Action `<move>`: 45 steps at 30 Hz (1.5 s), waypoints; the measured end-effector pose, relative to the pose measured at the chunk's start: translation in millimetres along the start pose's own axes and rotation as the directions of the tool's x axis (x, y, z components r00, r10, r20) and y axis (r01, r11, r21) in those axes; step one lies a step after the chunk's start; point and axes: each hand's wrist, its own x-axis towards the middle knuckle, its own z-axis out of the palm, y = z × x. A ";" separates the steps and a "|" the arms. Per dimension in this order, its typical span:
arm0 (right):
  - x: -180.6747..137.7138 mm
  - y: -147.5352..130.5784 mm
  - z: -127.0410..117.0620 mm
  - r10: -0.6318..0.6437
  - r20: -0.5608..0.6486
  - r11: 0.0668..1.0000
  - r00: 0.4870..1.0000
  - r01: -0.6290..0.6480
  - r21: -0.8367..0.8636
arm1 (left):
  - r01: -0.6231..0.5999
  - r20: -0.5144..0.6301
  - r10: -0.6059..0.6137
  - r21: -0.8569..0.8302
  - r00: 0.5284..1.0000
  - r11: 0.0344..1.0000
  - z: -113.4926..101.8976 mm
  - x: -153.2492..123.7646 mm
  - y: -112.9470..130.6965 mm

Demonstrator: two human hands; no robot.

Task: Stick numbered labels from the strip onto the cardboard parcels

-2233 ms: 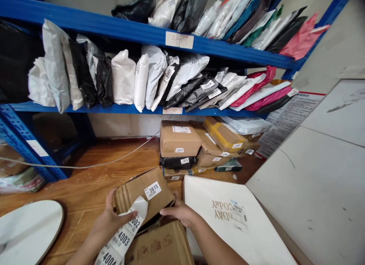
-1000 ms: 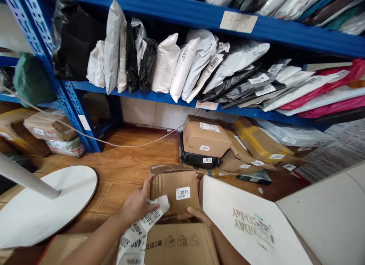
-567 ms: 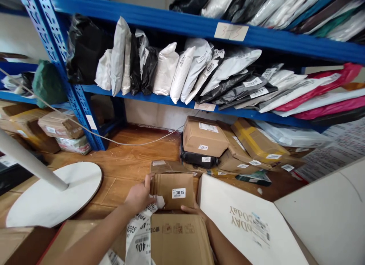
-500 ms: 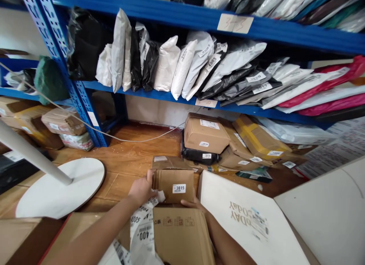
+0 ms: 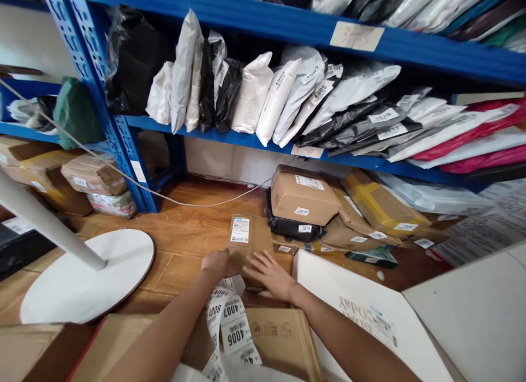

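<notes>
Near the lower centre of the frame, both hands are resting on a small cardboard box point(image 5: 249, 240) that is lying flat on the wooden floor point(image 5: 184, 234), its shipping label facing up. The left hand point(image 5: 216, 263) is pressing against the box's near left corner while also pinching a strip of numbered stickers point(image 5: 230, 330) that is trailing down toward the bottom edge; its fingers are curled around the strip. The right hand point(image 5: 269, 273) is lying on the box's near edge with its fingers point(image 5: 257, 260) spread and released, grasping nothing. Just right of the box, a stack of parcels point(image 5: 304, 206) is sitting below the blue shelf point(image 5: 255, 143), which is carrying mailing bags point(image 5: 263, 97). A larger carton point(image 5: 279, 341) is sitting directly below the hands, and a white flat package point(image 5: 370, 316) is lying at lower right. A white round base point(image 5: 82, 278) is occupying the lower left. Risk: the dangling sticker strip is likely to snag on the carton edge or stick to itself, since it is hanging loose. A cable point(image 5: 164, 198) is running across the floor beyond the box and could be caught by a sliding parcel.
</notes>
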 end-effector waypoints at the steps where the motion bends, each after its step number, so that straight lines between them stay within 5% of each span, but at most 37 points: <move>1: 8.0 1.1 0.3 -0.078 0.098 0.996 0.992 0.082 -0.038 | -0.001 0.005 0.001 -0.031 1.000 1.000 -4.0 -1.1 -3.9; 4: 25.5 11.0 8.0 -0.120 0.212 0.982 0.970 0.146 -0.115 | -0.055 0.036 0.062 -0.163 0.997 0.985 -17.2 -12.0 -18.5; 7: 32.8 22.9 14.6 -0.087 0.193 0.984 0.977 0.115 -0.139 | -0.110 0.095 0.148 -0.327 0.984 0.939 -25.2 -29.1 -33.6; 10: 42.0 31.4 12.0 -0.042 0.162 0.991 0.986 0.062 -0.121 | -0.040 0.117 0.106 -0.464 0.987 0.885 -23.5 -44.3 -44.9; 17: 96.7 62.7 -2.7 0.187 0.092 0.979 0.978 -0.179 -0.093 | -0.007 0.052 0.042 -0.535 0.998 0.845 -13.3 -71.5 -50.3; 23: 115.2 81.7 -19.9 0.468 0.001 0.884 0.884 -0.468 -0.011 | -0.029 0.042 0.067 -0.591 0.997 0.806 -25.7 -108.2 -33.8; 29: 98.9 19.4 -21.9 0.559 0.072 0.810 0.826 -0.562 0.165 | -0.050 0.028 0.081 -0.585 0.996 0.810 -26.6 -134.8 -30.4; 35: 67.7 -55.2 27.2 0.406 0.451 0.645 0.795 -0.599 0.476 | -0.156 0.002 0.195 -0.593 0.981 0.790 -9.4 -122.4 -8.8; 41: 71.8 -88.1 28.0 0.297 0.378 0.523 0.877 -0.480 0.704 | -0.225 -0.025 0.245 -0.490 0.969 0.842 3.5 -123.1 14.4; 45: 72.1 -102.0 15.8 0.382 0.358 0.499 0.852 -0.517 0.696 | -0.365 -0.124 0.345 -0.401 0.930 0.840 8.0 -139.8 19.6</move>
